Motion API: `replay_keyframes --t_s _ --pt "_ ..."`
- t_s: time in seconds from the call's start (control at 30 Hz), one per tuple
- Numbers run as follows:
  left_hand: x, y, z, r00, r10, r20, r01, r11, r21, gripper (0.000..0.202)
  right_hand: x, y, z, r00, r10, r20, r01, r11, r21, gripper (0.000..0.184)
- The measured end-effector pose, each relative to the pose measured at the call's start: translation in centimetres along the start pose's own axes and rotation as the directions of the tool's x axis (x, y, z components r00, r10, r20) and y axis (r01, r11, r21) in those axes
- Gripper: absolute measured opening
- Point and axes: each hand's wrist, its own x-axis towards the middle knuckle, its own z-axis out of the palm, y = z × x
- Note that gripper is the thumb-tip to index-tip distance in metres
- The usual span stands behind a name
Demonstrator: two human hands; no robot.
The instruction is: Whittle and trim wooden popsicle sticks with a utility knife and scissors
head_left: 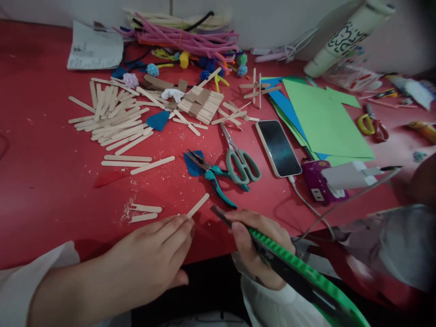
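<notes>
My left hand point(160, 250) lies near the table's front edge, its fingers together over a wooden craft stick point(198, 205). One end of the stick sticks out past my fingertips; the rest is hidden under them. In my right hand point(260, 245) is a green box cutter point(293, 261), closed in my fingers. Its blade points toward the stick and is apart from it. Left of my fingers lie two short cut sticks point(145, 217) with shavings about them. Blue-handled pliers point(218, 181) and grey-handled scissors point(242, 163) rest just beyond.
A heap of craft sticks point(116, 111) spreads at the back left. Pipe cleaners point(190, 38) lie along the wall. A phone point(279, 147) with a cable, a purple power block point(320, 181), coloured paper point(327, 118) and a tilted tumbler point(347, 38) stand right. Another person sits at the right edge.
</notes>
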Motion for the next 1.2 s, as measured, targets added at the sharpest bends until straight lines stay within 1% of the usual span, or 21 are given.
replay_keyframes --t_s 0.07,0.17,0.23,0.3,0.4,0.47,0.53,0.63,0.7,0.73,0.8,0.87,0.97,1.07,1.1,1.2 --pt "-0.2 -0.3 -0.2 1.0 0.002 0.01 -0.002 1.0 -0.016 0.041 0.0 0.3 0.2 0.999 0.037 0.018 -0.037 0.999 0.002 0.01" --pt "0.0 -0.8 -0.4 0.999 0.002 0.039 -0.001 0.999 -0.034 0.038 0.0 0.6 0.7 0.99 0.14 -0.014 -0.14 0.99 0.015 0.011" --pt "0.2 -1.1 -0.3 0.999 0.004 0.037 -0.003 0.999 -0.044 0.034 0.0 0.8 0.9 0.98 0.196 -0.029 -0.196 0.98 0.021 0.012" --pt "0.5 -1.5 -0.1 1.0 0.014 0.018 -0.013 0.999 -0.041 0.029 0.1 0.7 1.0 0.978 0.203 -0.037 -0.202 0.979 0.024 0.012" --pt "1.1 -2.2 -0.1 1.0 -0.004 -0.021 0.004 1.0 0.024 0.028 0.3 0.6 1.0 0.985 0.167 -0.052 -0.167 0.986 -0.005 0.012" --pt "1.5 -2.6 -0.4 0.998 -0.032 -0.052 0.036 0.997 0.074 0.026 0.3 0.6 0.9 0.987 0.152 -0.045 -0.154 0.987 -0.046 0.011" --pt "1.9 -2.9 -0.8 0.997 -0.042 -0.071 0.049 0.995 0.09 0.028 0.2 0.7 0.7 0.987 0.142 -0.068 -0.146 0.987 -0.06 0.01" --pt "2.3 -3.1 -1.4 0.996 -0.038 -0.08 0.046 0.994 0.102 0.034 -0.1 1.0 0.4 0.975 0.194 -0.11 -0.195 0.981 0.001 0.01" --pt "2.4 -3.0 -1.5 0.996 -0.03 -0.085 0.039 0.993 0.111 0.035 -0.3 1.0 0.2 0.972 0.221 -0.077 -0.219 0.975 0.031 0.01" --pt "2.4 -3.0 -1.5 0.996 -0.026 -0.085 0.035 0.993 0.11 0.034 -0.3 1.0 0.1 0.978 0.2 -0.054 -0.198 0.979 0.04 0.01" --pt "2.4 -2.8 -1.3 0.996 -0.026 -0.084 0.034 0.995 0.097 0.028 -0.2 0.9 0.1 0.992 0.12 -0.027 -0.119 0.992 0.043 0.011" --pt "2.4 -2.7 -1.0 0.996 -0.036 -0.078 0.042 0.996 0.08 0.024 0.0 0.8 0.2 0.998 0.056 -0.032 -0.055 0.998 0.034 0.013" --pt "2.3 -2.8 -0.5 0.998 -0.052 -0.038 0.053 0.998 0.046 0.023 0.3 0.6 0.4 0.997 0.056 -0.057 -0.056 0.998 0.016 0.013" --pt "2.1 -3.0 -0.3 0.999 -0.047 -0.012 0.047 0.999 -0.011 0.024 0.3 0.4 0.4 0.999 0.047 -0.024 -0.046 0.998 0.039 0.012" --pt "2.0 -3.0 -0.3 0.999 -0.044 -0.018 0.044 0.999 -0.02 0.024 0.3 0.3 0.4 0.999 0.033 -0.006 -0.032 0.998 0.05 0.012" --pt "1.6 -2.2 -0.4 0.995 -0.05 -0.084 0.051 0.999 0.013 0.024 0.2 -0.2 0.3 0.998 0.012 0.054 -0.016 0.997 0.075 0.013"
